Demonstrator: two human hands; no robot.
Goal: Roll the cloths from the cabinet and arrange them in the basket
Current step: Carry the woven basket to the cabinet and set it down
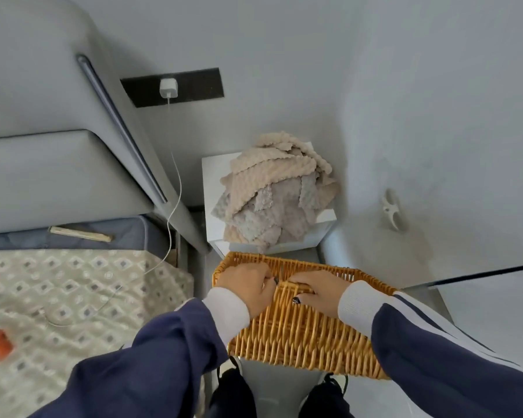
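Cloths [277,194] lie heaped on the white cabinet [215,188] by the wall; just below, both hands, left [248,286] and right [317,292], curl their fingers around the wicker basket [299,330].

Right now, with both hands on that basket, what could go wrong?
The cloths lie in a loose heap that overhangs the front of the small white cabinet; a nudge from the basket could tip some off. The left hand and right hand grip only one rim, so the basket might tilt.
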